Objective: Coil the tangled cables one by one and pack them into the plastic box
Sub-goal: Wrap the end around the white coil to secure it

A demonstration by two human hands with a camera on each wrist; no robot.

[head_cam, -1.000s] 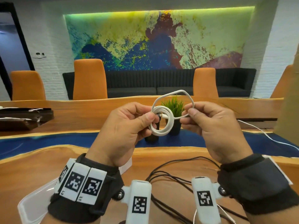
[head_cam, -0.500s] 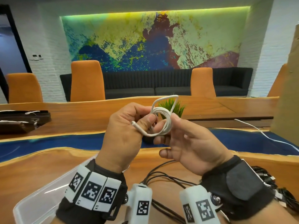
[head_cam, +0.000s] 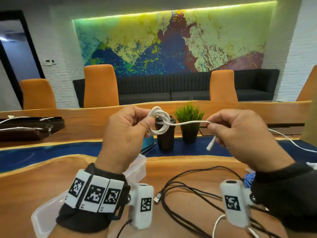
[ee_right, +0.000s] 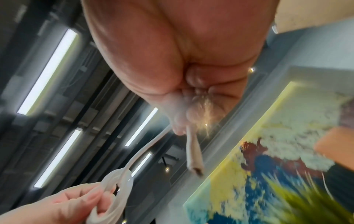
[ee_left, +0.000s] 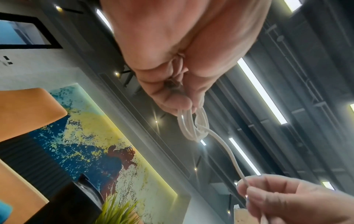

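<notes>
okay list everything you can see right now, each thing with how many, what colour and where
white cable: 1, white, coiled in the air between both hands, tail running right
plastic box: 1, clear, on the table under the left wrist
black cables: a tangle, count unclear, black, on the table near the wrists
blue cable: 1 bundle, blue, table, near right wrist
plant: 1, green in a dark pot, mid-table
cup: 1, black, left of the plant
chairs: 4 in view, orange, far side of the table
sofa: 1, dark, against the wall
painting: 1, multicoloured, on the wall
left hand: pinches the coil
right hand: pinches the tail near its plug
</notes>
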